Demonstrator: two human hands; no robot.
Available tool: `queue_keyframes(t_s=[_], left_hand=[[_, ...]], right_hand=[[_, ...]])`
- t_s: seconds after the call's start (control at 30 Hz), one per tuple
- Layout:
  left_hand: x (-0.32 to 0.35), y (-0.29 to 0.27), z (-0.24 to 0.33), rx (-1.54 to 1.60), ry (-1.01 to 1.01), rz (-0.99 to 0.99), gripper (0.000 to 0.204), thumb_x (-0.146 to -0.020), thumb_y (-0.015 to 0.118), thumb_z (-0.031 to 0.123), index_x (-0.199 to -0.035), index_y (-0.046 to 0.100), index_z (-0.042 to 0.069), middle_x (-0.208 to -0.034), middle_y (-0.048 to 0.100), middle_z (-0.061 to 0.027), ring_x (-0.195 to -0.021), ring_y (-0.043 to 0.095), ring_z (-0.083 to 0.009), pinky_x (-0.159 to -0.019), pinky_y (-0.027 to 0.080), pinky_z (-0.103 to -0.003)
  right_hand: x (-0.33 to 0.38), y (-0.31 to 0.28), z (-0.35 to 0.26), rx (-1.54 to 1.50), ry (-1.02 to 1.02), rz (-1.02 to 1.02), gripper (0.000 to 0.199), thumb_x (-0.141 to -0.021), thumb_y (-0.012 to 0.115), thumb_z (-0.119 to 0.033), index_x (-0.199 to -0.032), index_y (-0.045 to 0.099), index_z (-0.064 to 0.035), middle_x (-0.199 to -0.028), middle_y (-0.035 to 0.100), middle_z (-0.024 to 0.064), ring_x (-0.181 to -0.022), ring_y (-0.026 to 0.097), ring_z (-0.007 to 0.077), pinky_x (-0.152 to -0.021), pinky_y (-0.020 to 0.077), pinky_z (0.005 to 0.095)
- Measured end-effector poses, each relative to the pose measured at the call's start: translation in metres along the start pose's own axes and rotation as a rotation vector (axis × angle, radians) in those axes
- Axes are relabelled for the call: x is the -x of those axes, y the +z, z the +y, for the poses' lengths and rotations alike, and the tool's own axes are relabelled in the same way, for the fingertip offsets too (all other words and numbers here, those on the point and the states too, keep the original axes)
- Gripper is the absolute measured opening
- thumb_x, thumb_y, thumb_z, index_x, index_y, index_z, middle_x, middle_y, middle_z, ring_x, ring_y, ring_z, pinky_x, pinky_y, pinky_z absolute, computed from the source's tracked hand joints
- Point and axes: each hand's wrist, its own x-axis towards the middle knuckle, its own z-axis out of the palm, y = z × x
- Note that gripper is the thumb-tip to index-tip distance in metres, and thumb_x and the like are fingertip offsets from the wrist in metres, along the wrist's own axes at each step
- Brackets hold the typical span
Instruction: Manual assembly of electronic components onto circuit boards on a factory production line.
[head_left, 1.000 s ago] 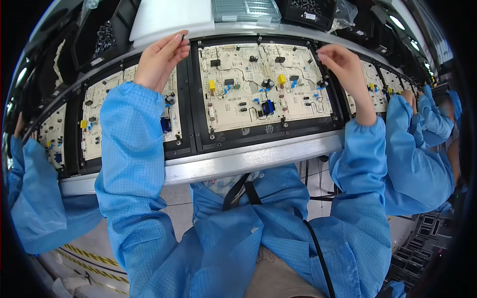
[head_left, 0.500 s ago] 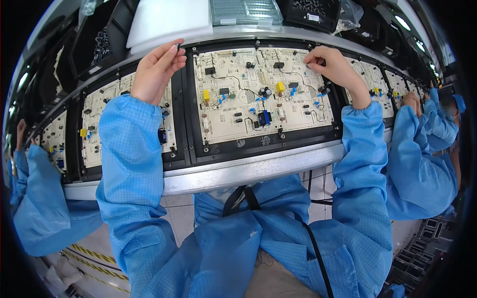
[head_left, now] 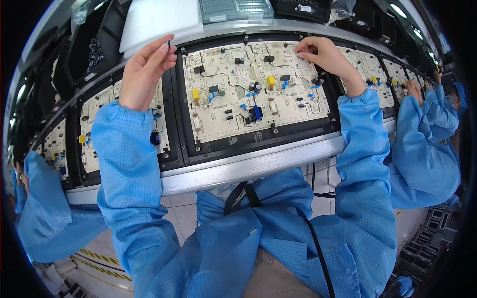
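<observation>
My left hand [head_left: 144,72] is raised over the far left corner of the middle black frame [head_left: 176,107]. Its thumb and forefinger pinch a small dark electronic component [head_left: 168,44]. My right hand [head_left: 328,58] has its fingertips down at the far right part of the cream circuit board [head_left: 213,121]. Those fingers are closed together; whatever may be between them is hidden. Two matching halves make up the board, with yellow block parts [head_left: 271,81], black capacitors [head_left: 255,88] and a blue-wrapped transformer [head_left: 255,113].
More framed boards [head_left: 97,129] stand along the line on both sides. Beyond the rail lie a white foam sheet [head_left: 161,22], a clear plastic tray [head_left: 236,9] and a black bin of small parts [head_left: 97,57]. Co-workers in blue sleeves [head_left: 422,149] sit left and right. A metal edge [head_left: 248,166] runs in front.
The board and surroundings have shifted slightly left and up in view. My left hand still pinches the dark component, and my right hand stays at the board's far right part.
</observation>
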Motion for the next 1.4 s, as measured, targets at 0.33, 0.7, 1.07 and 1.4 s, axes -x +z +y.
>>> queue_keyframes(t_s=[0.33,0.7,1.07,1.4], left_hand=[[0.035,0.096,0.006,-0.218,0.142,-0.258,0.021,-0.087,0.059,0.008,-0.108,0.061,0.004,-0.088,0.063,-0.0064,-0.080,0.061,-0.0127,-0.072,0.050,-0.025],[0.053,0.191,-0.023,-0.402,0.193,-0.460,0.016,-0.082,0.058,0.001,-0.098,0.059,0.001,-0.084,0.061,-0.0129,-0.075,0.061,-0.0219,-0.071,0.051,-0.032],[0.042,0.218,-0.051,-1.083,0.645,-0.371,0.014,-0.077,0.066,0.019,-0.089,0.063,0.013,-0.089,0.054,-0.0034,-0.095,0.050,-0.0206,-0.083,0.035,-0.035],[0.039,0.219,-0.050,-1.096,0.649,-0.375,0.012,-0.077,0.067,0.021,-0.085,0.063,0.012,-0.088,0.056,-0.0012,-0.095,0.051,-0.0187,-0.083,0.034,-0.033]], right_hand=[[0.001,-0.002,0.000,0.034,-0.068,0.028,0.012,-0.080,0.065,-0.005,-0.090,0.064,0.0013,-0.075,0.061,0.0028,-0.069,0.052,0.0092,-0.063,0.0449,0.0233],[0.003,0.000,-0.002,0.092,-0.106,0.080,0.014,-0.074,0.069,-0.005,-0.086,0.064,0.0007,-0.074,0.063,0.0097,-0.068,0.060,0.0165,-0.064,0.0487,0.0285],[0.004,0.001,0.010,0.085,-0.177,0.128,0.020,-0.076,0.070,-0.013,-0.090,0.063,0.0001,-0.082,0.065,0.0093,-0.075,0.063,0.0187,-0.067,0.0497,0.0292],[0.007,-0.005,0.012,0.083,-0.196,0.194,0.020,-0.078,0.070,-0.015,-0.089,0.062,-0.0002,-0.083,0.064,0.0088,-0.077,0.063,0.0182,-0.068,0.0498,0.0290]])
